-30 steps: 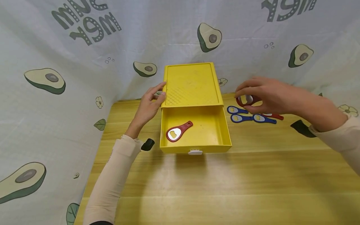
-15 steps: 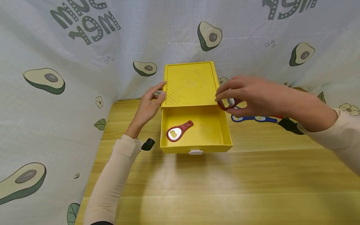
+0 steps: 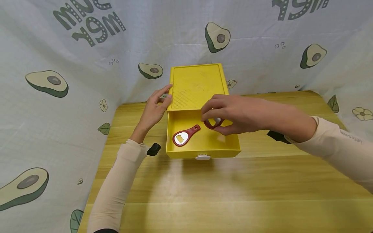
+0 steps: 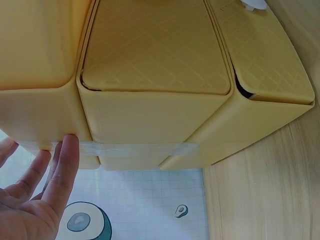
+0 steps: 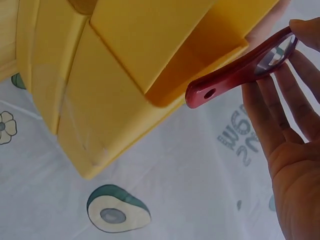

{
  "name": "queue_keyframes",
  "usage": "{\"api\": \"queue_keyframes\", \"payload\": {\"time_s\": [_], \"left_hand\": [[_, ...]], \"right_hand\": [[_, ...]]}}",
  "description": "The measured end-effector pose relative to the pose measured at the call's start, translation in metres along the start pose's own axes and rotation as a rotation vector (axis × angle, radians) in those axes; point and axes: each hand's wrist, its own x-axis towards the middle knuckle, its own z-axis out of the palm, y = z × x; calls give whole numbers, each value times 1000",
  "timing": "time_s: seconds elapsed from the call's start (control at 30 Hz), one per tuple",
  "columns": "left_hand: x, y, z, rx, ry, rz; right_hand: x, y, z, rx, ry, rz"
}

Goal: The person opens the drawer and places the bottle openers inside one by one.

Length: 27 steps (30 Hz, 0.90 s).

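Observation:
My right hand (image 3: 236, 113) pinches a red bottle opener (image 5: 227, 75) by its round metal-faced end, over the pulled-out yellow drawer (image 3: 180, 154). In the right wrist view the opener's holed handle points away from the palm, with the thumb on one side and fingertips on the other. Another red bottle opener (image 3: 190, 131) lies in the drawer's left half. My left hand (image 3: 153, 108) rests its fingertips on the left side of the yellow drawer cabinet (image 3: 198, 84); in the left wrist view its fingers (image 4: 69, 160) look fairly straight against the wall.
The cabinet is a stack of drawers with clear tape (image 4: 135, 148) along its side. A white handle (image 3: 202, 157) sticks out from the drawer front. Behind the wooden table (image 3: 221, 194) hangs an avocado-print cloth (image 3: 180, 32). My right forearm hides the tabletop just right of the cabinet.
My right hand has carried the red bottle opener leftward from beside the blue and red openers to over the drawer. My left hand stays in place on the cabinet.

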Motion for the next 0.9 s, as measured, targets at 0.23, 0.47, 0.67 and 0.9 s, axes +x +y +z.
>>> {"api": "queue_keyframes", "payload": {"time_s": [0.23,0.47,0.67,0.9], "left_hand": [[0,0,1,2,2,2],[0,1,0,-1,2,2],[-1,0,0,-5,5,-2],[-1,0,0,-9,1,-4]], "right_hand": [[5,1,13,31,-30,10],[6,4,27,53,-98,17],[4,7,36,59,-117,39],[2,9,42,64,-108,54]]}}
